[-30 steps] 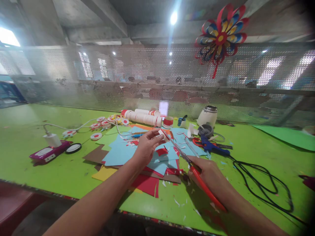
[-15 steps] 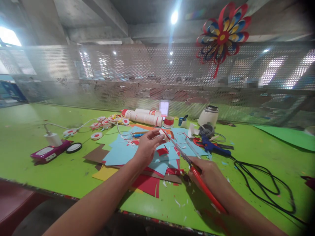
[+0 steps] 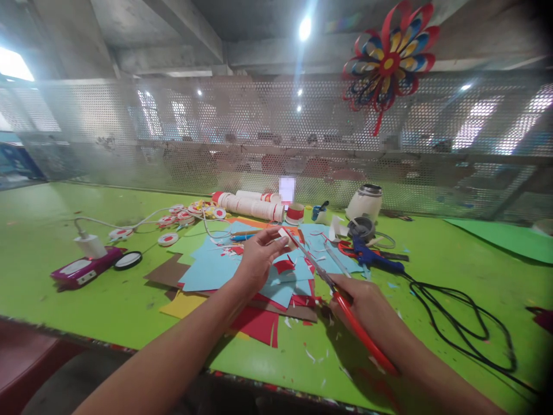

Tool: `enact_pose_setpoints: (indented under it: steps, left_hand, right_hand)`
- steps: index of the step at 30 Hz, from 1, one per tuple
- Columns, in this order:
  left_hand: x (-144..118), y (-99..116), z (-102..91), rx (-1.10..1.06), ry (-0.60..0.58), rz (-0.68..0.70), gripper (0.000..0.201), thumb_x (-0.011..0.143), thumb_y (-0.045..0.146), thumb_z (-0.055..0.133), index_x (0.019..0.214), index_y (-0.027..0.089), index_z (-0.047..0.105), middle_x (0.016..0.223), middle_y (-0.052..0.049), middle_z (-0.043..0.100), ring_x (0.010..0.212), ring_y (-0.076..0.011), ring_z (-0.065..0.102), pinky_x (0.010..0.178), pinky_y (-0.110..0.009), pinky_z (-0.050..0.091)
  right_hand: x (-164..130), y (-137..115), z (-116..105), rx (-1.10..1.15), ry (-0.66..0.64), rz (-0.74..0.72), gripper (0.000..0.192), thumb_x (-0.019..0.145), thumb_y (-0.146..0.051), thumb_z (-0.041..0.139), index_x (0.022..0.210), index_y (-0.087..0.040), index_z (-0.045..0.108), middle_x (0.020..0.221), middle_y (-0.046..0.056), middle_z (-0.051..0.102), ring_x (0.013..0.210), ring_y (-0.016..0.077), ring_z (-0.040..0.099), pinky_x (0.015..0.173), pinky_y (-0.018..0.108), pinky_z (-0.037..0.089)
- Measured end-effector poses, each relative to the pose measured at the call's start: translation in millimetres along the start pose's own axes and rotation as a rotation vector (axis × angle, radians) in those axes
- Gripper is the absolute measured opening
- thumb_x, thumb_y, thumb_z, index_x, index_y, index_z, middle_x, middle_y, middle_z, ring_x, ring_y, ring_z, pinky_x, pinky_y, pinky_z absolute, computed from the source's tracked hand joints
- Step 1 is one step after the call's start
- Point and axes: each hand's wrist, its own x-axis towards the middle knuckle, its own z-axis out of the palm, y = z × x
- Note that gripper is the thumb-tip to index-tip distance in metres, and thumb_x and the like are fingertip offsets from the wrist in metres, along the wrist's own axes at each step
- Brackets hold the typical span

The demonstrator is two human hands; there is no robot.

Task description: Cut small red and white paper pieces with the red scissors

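Scissors (image 3: 328,282): bare metal blades, glossy red plastic handles. Paper scrap (image 3: 284,235): matt white. Sheets (image 3: 216,268): matt coloured paper. Table (image 3: 64,305): smooth green surface w/ slight sheen. Cable (image 3: 458,317): black rubbery, smooth.

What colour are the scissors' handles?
Red, on the scissors in the right hand, head view.

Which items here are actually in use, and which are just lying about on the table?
In use: left hand pinching a small paper piece; right hand working red-handled scissors.

Lying about: blue glue gun, black cord, white jar, paper cup stack, purple device, coloured paper sheets.
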Motion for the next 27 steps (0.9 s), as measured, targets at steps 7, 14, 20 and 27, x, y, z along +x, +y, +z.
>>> enact_pose_setpoints:
  steps: [7, 14, 20, 27]
  left_hand:
    - [0.0, -0.3, -0.6, -0.021, -0.001, 0.012, 0.024, 0.060, 0.015, 0.078, 0.082, 0.012, 0.067, 0.082, -0.008, 0.066, 0.077, -0.0199, 0.064, 0.083, -0.044, 0.047]
    - [1.2, 1.0, -2.0, -0.010, -0.036, 0.003, 0.029, 0.061, 0.015, 0.078, 0.087, 0.011, 0.066, 0.086, -0.009, 0.067, 0.080, -0.0201, 0.064, 0.082, -0.042, 0.047]
    - [3.4, 0.7, -5.0, 0.010, -0.049, 0.000, 0.037, 0.061, 0.017, 0.079, 0.094, 0.010, 0.065, 0.092, -0.012, 0.069, 0.086, -0.0219, 0.065, 0.086, -0.043, 0.046]
    - [1.2, 1.1, -1.6, 0.049, -0.058, 0.027, 0.037, 0.061, 0.018, 0.078, 0.094, 0.011, 0.066, 0.092, -0.012, 0.069, 0.087, -0.0223, 0.065, 0.088, -0.043, 0.045]
  right_hand:
    - [-0.9, -0.3, 2.9, 0.021, -0.006, 0.025, 0.038, 0.074, -0.015, 0.045, 0.103, -0.018, 0.069, 0.089, 0.007, 0.074, 0.076, 0.0235, 0.064, 0.070, 0.034, 0.045]
    - [0.4, -1.0, 0.2, 0.010, -0.002, 0.029, 0.039, 0.073, -0.014, 0.046, 0.103, -0.017, 0.070, 0.085, 0.007, 0.073, 0.073, 0.0231, 0.063, 0.069, 0.033, 0.045]
    - [0.2, 0.5, -0.8, 0.000, 0.008, -0.026, 0.039, 0.073, -0.013, 0.045, 0.103, -0.018, 0.069, 0.085, 0.006, 0.073, 0.073, 0.0218, 0.063, 0.066, 0.031, 0.044]
    - [0.1, -1.5, -1.9, 0.021, 0.015, -0.028, 0.039, 0.072, -0.014, 0.045, 0.102, -0.020, 0.070, 0.089, 0.006, 0.073, 0.076, 0.0223, 0.065, 0.067, 0.030, 0.045]
